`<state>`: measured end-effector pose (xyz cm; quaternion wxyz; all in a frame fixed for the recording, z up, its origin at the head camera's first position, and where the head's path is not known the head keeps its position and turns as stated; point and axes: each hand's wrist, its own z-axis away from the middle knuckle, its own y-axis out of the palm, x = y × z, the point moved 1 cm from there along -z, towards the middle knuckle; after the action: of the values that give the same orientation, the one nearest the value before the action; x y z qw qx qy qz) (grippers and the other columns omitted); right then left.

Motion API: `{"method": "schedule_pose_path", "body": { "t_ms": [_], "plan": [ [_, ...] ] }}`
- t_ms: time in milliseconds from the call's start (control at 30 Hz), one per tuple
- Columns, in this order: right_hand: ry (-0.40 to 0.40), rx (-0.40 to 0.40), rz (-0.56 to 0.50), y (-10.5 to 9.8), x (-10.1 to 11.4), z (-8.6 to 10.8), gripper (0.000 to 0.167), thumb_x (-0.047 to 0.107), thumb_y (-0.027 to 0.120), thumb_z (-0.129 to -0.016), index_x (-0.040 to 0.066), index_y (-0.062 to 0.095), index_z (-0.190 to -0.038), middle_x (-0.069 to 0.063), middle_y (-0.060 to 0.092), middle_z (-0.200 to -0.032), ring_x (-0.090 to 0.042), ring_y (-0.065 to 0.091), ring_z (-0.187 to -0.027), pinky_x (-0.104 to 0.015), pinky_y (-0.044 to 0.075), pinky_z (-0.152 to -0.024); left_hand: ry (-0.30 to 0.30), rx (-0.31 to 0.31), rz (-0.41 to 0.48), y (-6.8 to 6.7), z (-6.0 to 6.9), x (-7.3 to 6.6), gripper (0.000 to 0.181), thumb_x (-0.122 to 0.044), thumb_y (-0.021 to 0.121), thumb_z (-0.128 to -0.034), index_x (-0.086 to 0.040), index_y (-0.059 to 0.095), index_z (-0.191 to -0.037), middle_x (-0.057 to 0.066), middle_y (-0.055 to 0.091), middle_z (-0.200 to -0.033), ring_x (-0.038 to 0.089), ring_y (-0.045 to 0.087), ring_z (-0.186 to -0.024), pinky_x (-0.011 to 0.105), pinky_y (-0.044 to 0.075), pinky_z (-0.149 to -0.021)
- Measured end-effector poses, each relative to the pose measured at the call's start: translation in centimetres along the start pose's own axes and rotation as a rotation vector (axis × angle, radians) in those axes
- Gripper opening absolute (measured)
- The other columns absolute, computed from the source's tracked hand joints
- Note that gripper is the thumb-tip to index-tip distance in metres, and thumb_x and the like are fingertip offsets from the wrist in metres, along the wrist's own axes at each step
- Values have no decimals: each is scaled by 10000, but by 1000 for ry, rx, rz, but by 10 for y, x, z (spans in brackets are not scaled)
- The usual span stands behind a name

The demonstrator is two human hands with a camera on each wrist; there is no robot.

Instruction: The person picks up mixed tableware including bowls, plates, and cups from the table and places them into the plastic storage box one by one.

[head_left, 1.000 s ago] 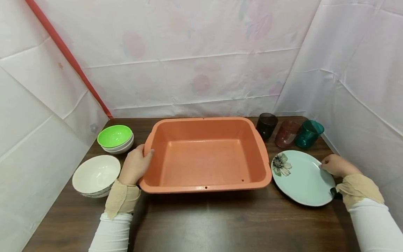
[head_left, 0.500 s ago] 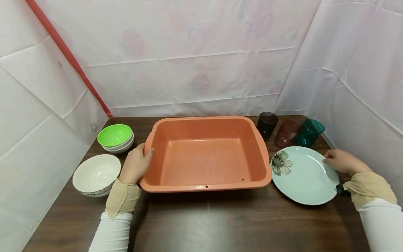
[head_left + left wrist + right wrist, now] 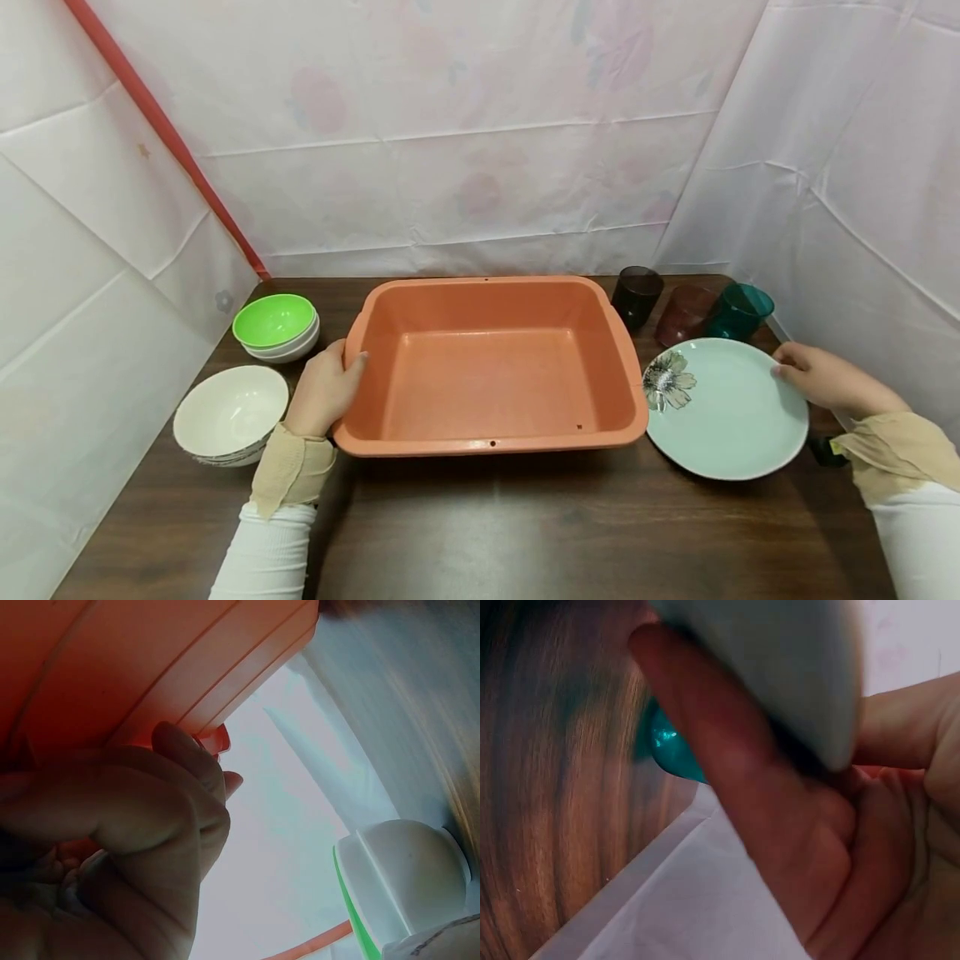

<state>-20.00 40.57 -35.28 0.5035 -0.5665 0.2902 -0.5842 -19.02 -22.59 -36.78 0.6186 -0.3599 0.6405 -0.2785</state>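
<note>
An orange rectangular basin (image 3: 487,383) stands mid-table with nothing in it. My left hand (image 3: 324,392) grips its left rim, thumb on the inside; in the left wrist view the curled fingers (image 3: 127,802) lie against the basin's outer wall (image 3: 150,667). To the right of the basin is a pale green plate (image 3: 735,417) with a flower print at its left edge. My right hand (image 3: 836,379) pinches the plate's right rim. The right wrist view has fingers (image 3: 735,735) under the plate (image 3: 795,667) and the thumb over its edge.
Stacked small bowls, green (image 3: 273,322) on top, and larger white bowls (image 3: 231,412) stand at the left. Dark (image 3: 635,298), reddish (image 3: 684,315) and teal (image 3: 738,312) cups stand behind the plate. White sheeting (image 3: 465,142) encloses the table (image 3: 487,525) at the back and sides.
The plate has shifted slightly away from me and to the right, its far rim now nearer the cups, with my right hand moving alongside. My left hand and the basin stay nearly still.
</note>
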Motion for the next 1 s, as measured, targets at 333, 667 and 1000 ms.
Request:
{"method": "schedule_pose_path", "body": {
  "t_ms": [333, 667, 1000],
  "plan": [
    [-47, -63, -43, 1, 0, 5, 207, 101, 419, -1041, -63, 545, -1061, -101, 639, -850, -30, 521, -635, -258, 442, -561, -19, 9, -1, 1, 1, 1, 455, -272, 451, -1026, 94, 504, -1291, 271, 635, -1105, 338, 637, -929, 466, 534, -799],
    [67, -76, -164, -11, -4, 13, 366, 198, 332, -1067, -121, 474, -1178, -105, 648, -849, -64, 572, -643, -280, 495, -579, 0, 3, 1, 2, 0, 2, 432, -256, 455, -1023, 91, 523, -1269, 267, 641, -1085, 333, 638, -912, 465, 533, -788],
    [106, -175, -324, -23, -3, 13, 440, 212, 314, -1066, -176, 415, -1248, 40, 660, -816, -36, 622, -658, -278, 541, -578, 12, -13, -25, 1, 0, 3, 434, -253, 462, -1016, 95, 528, -1267, 274, 646, -1088, 347, 641, -919, 485, 530, -799]
  ]
}}
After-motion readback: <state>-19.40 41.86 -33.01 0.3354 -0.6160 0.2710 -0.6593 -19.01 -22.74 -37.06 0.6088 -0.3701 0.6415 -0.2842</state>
